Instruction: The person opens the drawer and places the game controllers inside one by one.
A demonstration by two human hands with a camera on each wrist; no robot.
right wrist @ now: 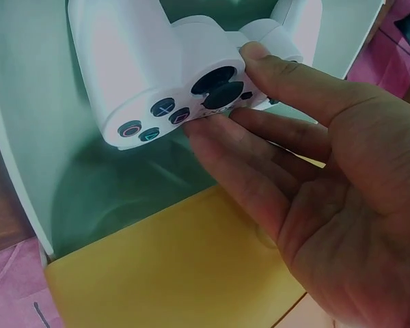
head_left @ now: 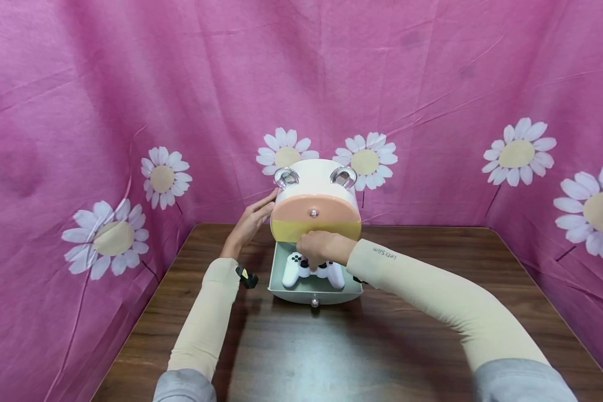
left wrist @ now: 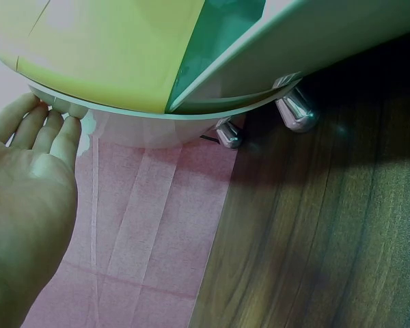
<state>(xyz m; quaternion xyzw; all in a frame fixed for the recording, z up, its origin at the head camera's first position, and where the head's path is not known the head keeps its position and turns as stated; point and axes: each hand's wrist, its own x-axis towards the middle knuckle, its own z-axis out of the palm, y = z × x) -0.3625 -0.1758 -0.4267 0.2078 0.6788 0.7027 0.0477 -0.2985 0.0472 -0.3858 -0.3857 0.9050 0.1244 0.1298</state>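
Note:
A small white storage box with two silver rings on top stands near the back of the table. Its green bottom drawer is pulled out, and a white game controller lies inside. My right hand reaches into that drawer. In the right wrist view, the right thumb is on one face of the controller and the fingers are under its edge, pinching it. My left hand rests against the box's left side; the left wrist view shows its extended fingertips touching the wall.
Above the green drawer are a closed yellow drawer and a closed peach drawer with a round knob. The box stands on silver feet. A dark wooden table lies beneath, with pink flowered cloth around it.

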